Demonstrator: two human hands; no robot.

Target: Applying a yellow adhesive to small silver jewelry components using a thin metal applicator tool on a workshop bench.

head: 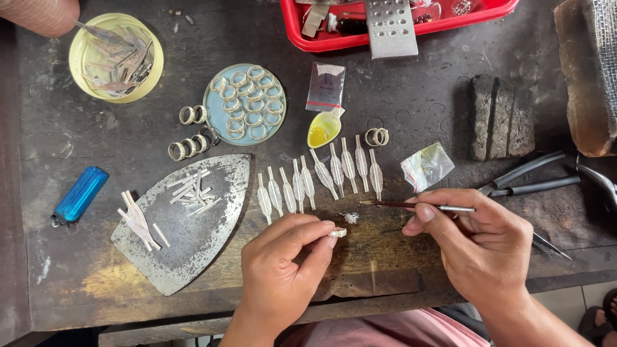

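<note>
My left hand (283,263) pinches a small pale metal ring piece (338,232) between thumb and fingertips, just above the bench's front edge. My right hand (475,244) holds a thin brush (411,205) like a pen, its tip pointing left toward a small white powder heap (350,218). A row of several leaf-shaped silver pieces (321,180) lies just beyond both hands. A yellow spoon-shaped dish (323,132) of liquid sits behind that row.
A flat iron-shaped metal plate (193,238) with small strips lies left. Round blue dish (225,125) holds rings; loose rings (189,146) beside it. Yellow bowl (83,61), blue lighter (80,195), red tray (302,35), charcoal blocks (500,117), pliers (533,180), another person's hand (42,14) top left.
</note>
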